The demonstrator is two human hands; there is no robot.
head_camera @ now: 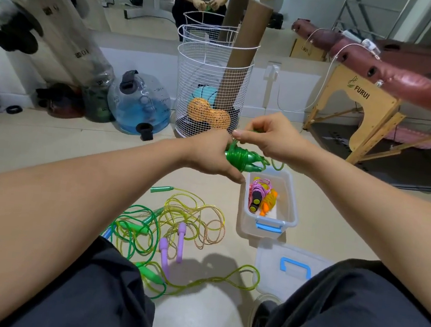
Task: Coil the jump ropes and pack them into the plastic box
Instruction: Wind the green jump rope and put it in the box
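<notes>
My left hand (211, 154) grips a green jump rope (239, 158) wound tightly round its two handles. My right hand (271, 137) pinches the loose green cord end just above the bundle. Both hands hover over the far end of the clear plastic box (292, 200). Inside the box lie a pink coiled rope with black and yellow handles (256, 195) and an orange one (269, 201). A tangle of green, yellow and orange ropes (174, 226) with purple handles (171, 245) lies on the floor at my knees.
The box lid (277, 268) with a blue handle lies by my right knee. A white wire basket (210, 89) with cardboard tubes stands behind, a blue water jug (143, 102) to its left. A folding massage table (381, 83) is at right. A mirror reflects a person.
</notes>
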